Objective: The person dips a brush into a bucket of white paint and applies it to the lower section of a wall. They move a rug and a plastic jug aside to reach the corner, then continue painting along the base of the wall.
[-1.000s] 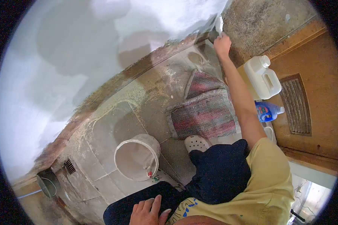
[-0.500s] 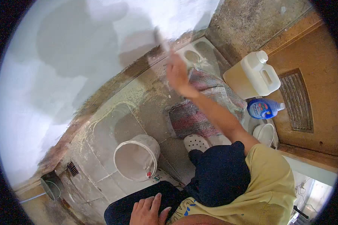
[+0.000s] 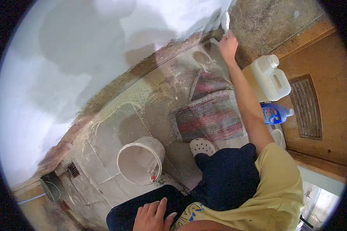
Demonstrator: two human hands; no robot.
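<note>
1. The brush (image 3: 224,20) is at the far right of the scene, its pale head pressed against the bottom edge of the white-painted wall (image 3: 104,46), where that wall meets the rough, unpainted grey wall (image 3: 270,23) in the corner.
2. The right hand (image 3: 228,45) is closed around the brush's lower end, fingers wrapped together in a grip, with the arm stretched out long from the yellow sleeve (image 3: 277,181) to the corner.
3. Just below that hand, along the foot of the painted wall, runs a brown, worn skirting strip (image 3: 142,73), and beneath it lies the dusty tiled floor (image 3: 115,131).
4. Under the outstretched arm lies a striped red and grey mat (image 3: 210,117), folded so that a second part rests at its far end.
5. To the right of the arm stands a white jug (image 3: 272,79) with yellowish liquid, and just near of it lies a blue bottle (image 3: 275,113); both sit beside a brown door (image 3: 327,96) with a slatted vent.
6. A white clog (image 3: 202,146) shows at the near edge of the mat, touching the dark trouser leg (image 3: 227,177).
7. Left of the clog stands a white bucket (image 3: 140,159), open and coated pale inside.
8. The left hand (image 3: 152,219) rests flat on the dark-clad thigh at the near edge, fingers spread lightly and holding nothing.
9. At the far left, a floor drain grate (image 3: 73,169) lies beside a dark round pipe opening (image 3: 50,186).
</note>
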